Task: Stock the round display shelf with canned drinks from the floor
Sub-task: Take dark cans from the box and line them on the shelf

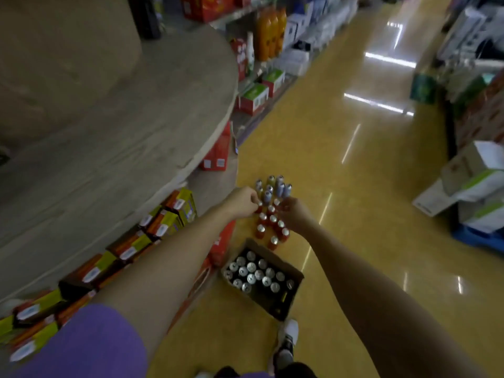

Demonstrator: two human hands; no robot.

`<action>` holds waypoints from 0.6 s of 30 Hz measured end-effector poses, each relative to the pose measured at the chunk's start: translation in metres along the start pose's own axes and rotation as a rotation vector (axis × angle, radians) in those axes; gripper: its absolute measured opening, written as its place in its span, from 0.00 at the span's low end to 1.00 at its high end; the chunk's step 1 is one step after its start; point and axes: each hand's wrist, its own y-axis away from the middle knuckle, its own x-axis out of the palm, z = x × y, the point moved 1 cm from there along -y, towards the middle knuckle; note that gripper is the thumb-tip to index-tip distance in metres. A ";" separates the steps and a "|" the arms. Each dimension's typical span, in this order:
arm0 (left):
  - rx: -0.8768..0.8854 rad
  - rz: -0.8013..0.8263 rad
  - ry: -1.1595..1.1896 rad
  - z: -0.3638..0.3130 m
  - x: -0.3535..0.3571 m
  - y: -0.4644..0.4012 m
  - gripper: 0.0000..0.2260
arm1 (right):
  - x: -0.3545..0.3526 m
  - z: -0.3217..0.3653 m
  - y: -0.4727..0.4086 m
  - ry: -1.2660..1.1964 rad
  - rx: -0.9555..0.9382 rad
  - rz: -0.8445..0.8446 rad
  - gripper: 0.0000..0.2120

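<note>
Both hands reach the red cans [268, 225] on the floor: our left hand [241, 201] pinches one rim, right hand [293, 214] grip unclear; cans rigid, slick, best taken round the body.

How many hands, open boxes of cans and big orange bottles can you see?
Hands: 2, the left hand and the right hand
Open box of cans: 1
Orange bottles: 3
Total: 6

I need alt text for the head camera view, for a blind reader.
Both hands, left hand and right hand, reach down to red cans standing on the yellow floor, beside a round display shelf. An open box of cans sits nearer.
</note>
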 end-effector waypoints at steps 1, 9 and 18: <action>-0.038 -0.016 0.016 -0.003 0.016 -0.009 0.05 | 0.000 -0.018 -0.007 -0.002 0.030 0.020 0.05; -0.329 0.146 -0.003 0.027 0.169 -0.071 0.07 | 0.016 -0.155 -0.050 -0.056 0.223 0.156 0.07; -0.516 0.252 0.039 0.102 0.290 -0.078 0.13 | 0.118 -0.261 -0.071 -0.033 0.369 0.327 0.12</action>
